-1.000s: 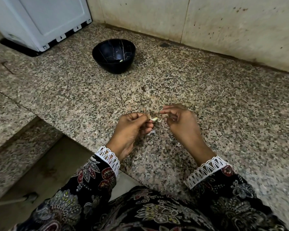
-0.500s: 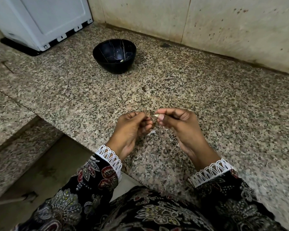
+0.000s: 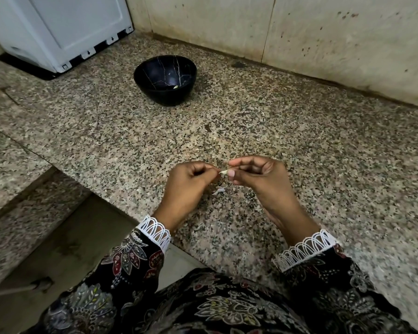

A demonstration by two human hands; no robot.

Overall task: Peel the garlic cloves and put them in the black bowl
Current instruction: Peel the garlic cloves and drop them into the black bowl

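The right hand [image 3: 258,179] is pinching a small garlic clove [image 3: 223,172] between thumb and forefinger, with the other fingers curled in, and I think it is holding the clove this way so that the pale tip is staying free for the other hand. The left hand [image 3: 191,182] is meeting it with fingers curled tight, fingertips at the clove's tip; it seems to be pulling at skin, but whether it is really gripping any skin is too small to tell. Both hands are hanging just above the granite counter [image 3: 323,145], wrists bent inward. A white scrap of peel [image 3: 219,190] is lying on the counter under them. The black bowl [image 3: 165,81] is standing well apart, near the wall, and one pale piece [image 3: 176,87] is lying inside it.
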